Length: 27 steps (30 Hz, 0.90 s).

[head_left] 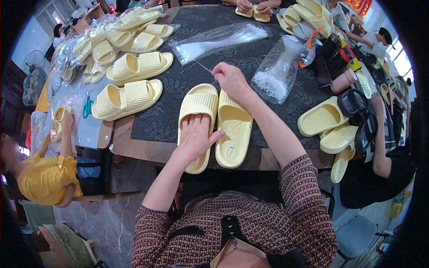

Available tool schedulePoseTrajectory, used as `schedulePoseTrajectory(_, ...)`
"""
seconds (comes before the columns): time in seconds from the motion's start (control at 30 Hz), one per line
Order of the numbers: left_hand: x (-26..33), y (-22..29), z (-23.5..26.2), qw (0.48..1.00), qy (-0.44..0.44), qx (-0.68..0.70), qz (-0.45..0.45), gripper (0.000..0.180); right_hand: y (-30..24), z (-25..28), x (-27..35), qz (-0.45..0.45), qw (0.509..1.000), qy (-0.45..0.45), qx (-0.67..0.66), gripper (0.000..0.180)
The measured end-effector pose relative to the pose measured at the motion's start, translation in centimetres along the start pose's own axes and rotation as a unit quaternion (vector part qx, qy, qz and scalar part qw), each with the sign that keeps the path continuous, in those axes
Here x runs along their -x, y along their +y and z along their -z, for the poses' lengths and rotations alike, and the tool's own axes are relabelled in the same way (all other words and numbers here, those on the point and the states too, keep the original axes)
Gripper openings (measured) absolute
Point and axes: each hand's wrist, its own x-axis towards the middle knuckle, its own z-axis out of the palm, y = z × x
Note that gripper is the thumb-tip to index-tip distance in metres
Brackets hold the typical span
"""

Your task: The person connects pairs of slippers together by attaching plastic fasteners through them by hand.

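Tucking fingers inside a cream slipper (199,105) near bagged strands

At the table (154,123) edge, the left hand (194,138) has its fingers under the strap; whether that grip is closed, I cannot tell. Its thumb reaches the adjacent slipper (234,127). The right hand's (232,80) grip is pinched together on a thin pale strand (203,66). Beyond, two clear bags, one longer (208,39), one shorter (289,77), contain white strands (196,50). Leftward, clear wrapping (96,33) encloses more slippers (145,42).

two pale yellow slippers lie side by side across the near edge of a dark mat (154,120), toes pointing away. the left slipper (202,102) has its ribbed strap over the left hand (195,136)'s fingers; the right slipper (233,127) bears a small heel sticker (231,148). a thin pale strand (204,67) slants from the right hand (231,81).
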Motion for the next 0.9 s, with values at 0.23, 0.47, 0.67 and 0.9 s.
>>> schedulePoseTrajectory(0.23,0.1,0.6,1.1,0.998,-0.035,0.044,0.028,0.061,2.5,1.9,-0.1,-0.045,0.986,0.106,-0.118,0.011)
schedulePoseTrajectory(0.47,0.7,2.3,5.8,0.993,0.048,0.106,-0.012,0.035,1.3,2.2,2.1,-0.043,0.972,0.081,-0.216,0.009)
schedulePoseTrajectory(0.67,-7.1,2.2,5.4,0.946,0.190,0.252,-0.076,0.029,-0.5,2.8,3.7,-0.046,0.953,0.094,-0.285,0.009)
schedulePoseTrajectory(0.9,-10.9,2.2,1.4,0.881,0.059,0.462,0.079,0.014,0.0,3.2,5.5,-0.077,0.943,0.128,-0.296,0.008)
